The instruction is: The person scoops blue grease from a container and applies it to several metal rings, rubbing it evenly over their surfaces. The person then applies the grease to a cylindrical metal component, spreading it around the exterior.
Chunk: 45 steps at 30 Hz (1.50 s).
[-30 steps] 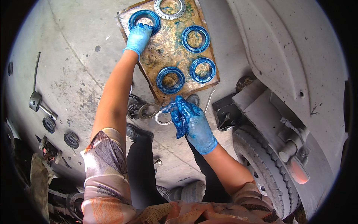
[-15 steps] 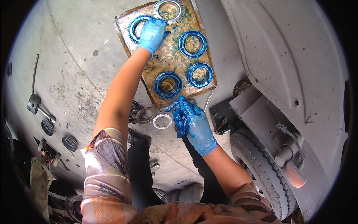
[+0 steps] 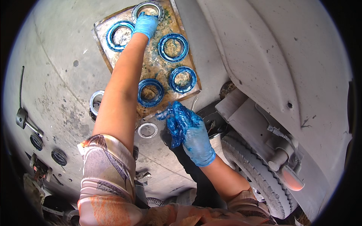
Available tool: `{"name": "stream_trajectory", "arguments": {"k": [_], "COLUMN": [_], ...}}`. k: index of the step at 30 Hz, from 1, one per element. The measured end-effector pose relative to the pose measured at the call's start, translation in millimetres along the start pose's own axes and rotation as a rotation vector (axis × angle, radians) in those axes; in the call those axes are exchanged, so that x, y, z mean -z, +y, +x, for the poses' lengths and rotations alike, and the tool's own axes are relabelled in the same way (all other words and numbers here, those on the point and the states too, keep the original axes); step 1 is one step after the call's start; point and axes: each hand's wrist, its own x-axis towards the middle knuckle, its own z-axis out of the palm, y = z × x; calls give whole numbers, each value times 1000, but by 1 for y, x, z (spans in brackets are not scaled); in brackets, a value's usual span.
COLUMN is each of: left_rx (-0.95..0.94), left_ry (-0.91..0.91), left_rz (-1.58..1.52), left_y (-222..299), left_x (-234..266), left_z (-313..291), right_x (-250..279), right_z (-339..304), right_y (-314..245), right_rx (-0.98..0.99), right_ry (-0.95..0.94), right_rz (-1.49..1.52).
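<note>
At the far end of a grease-stained board (image 3: 156,64) my gloved left hand (image 3: 145,26) is closed over the near rim of a bare grey metal bearing (image 3: 161,12). Its blue-smeared fingertips reach into the ring. On the same board lie several bearings coated in blue grease: one left of the hand (image 3: 109,36), one at the right (image 3: 161,48), one below that (image 3: 194,80) and one at the near edge (image 3: 140,93). My gloved right hand (image 3: 192,133), just off the board's near edge, is cupped around a thick lump of blue grease (image 3: 174,130).
Silver rings lie on the concrete, one near the board (image 3: 139,130), another beside my left forearm (image 3: 92,101). A tyre (image 3: 250,171) and a large grey panel (image 3: 260,49) stand at the right. A long-handled tool (image 3: 21,117) and black round parts (image 3: 59,157) lie far left.
My left hand has moved from the greased bearing at the left to the bare grey one and taken hold of its rim. The right hand still holds the grease. The view has shifted.
</note>
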Motion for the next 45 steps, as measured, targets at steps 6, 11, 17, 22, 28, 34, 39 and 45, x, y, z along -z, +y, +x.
{"name": "stream_trajectory", "arguments": {"k": [6, 11, 17, 22, 28, 34, 39, 45], "left_rx": [421, 429, 934, 1404, 1812, 2108, 1890, 2036], "left_ry": [4, -113, -7, 208, 571, 838, 770, 854], "left_rz": [-852, -1717, -1634, -1475, -1348, -1679, -1899, -1859], "left_y": [-25, -34, -14, -7, 47, 96, 93, 131], "left_x": [80, 153, 271, 311, 382, 462, 477, 557], "left_z": [11, -114, -320, -505, -700, -806, -799, -786], "right_x": [-9, -27, -36, -71, -67, -65, -57, -61], "right_z": [0, 2, -14, -84, -150, -224, -274, -331], "right_y": [16, 31, 59, 45, 14, -30, -44, -51], "right_rx": [85, 8, -339, -430, -458, -455, -421, -387], "right_ry": [-4, -126, -122, -165, -153, -63, -207, -199], "right_rz": [-82, -241, 85, -51, 49, 208, 240, -99]}}
